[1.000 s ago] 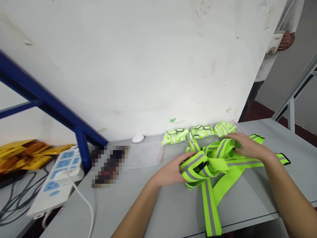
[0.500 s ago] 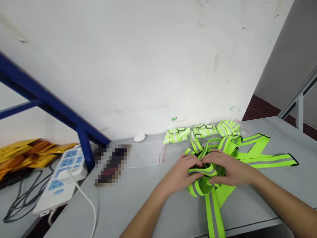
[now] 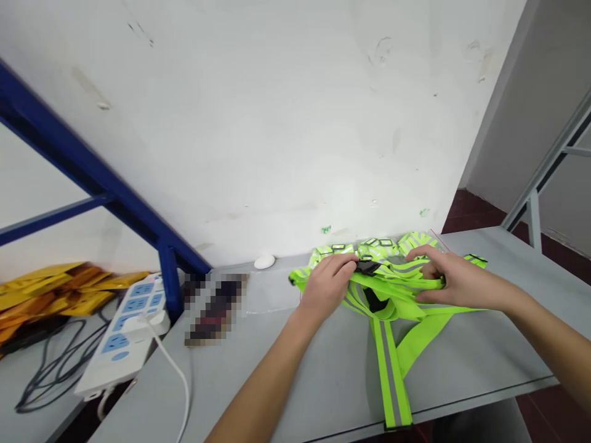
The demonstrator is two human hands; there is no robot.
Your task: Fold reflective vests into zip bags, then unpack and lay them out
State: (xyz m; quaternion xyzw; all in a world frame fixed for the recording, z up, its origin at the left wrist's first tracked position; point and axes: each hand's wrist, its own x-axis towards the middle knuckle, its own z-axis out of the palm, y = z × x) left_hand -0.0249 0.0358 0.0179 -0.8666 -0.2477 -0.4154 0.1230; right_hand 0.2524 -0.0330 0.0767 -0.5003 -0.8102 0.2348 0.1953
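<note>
A neon-green reflective strap (image 3: pixel 392 295) with a grey stripe lies bunched on the grey table. My left hand (image 3: pixel 329 284) is closed around its left part, beside a black buckle (image 3: pixel 367 267). My right hand (image 3: pixel 450 277) pinches the strap's folded layers on the right, thumb below and fingers above. One strap end (image 3: pixel 392 381) hangs toward the table's front edge, and another band slants off to the right. Behind the hands, several clear bags of packed green straps (image 3: pixel 377 247) rest along the wall, partly hidden by the hands and the strap.
An empty clear zip bag (image 3: pixel 270 292) lies left of the hands, near a white oval object (image 3: pixel 265 262) and a blurred-out item (image 3: pixel 217 311). Farther left stand a blue metal frame (image 3: pixel 168 271), a white power strip (image 3: pixel 122 335) with cables, and yellow packets (image 3: pixel 69 289).
My hands have moved apart, drawing the looped strap into longer, flatter layers. A black buckle now shows by my left hand. The view has shifted slightly.
</note>
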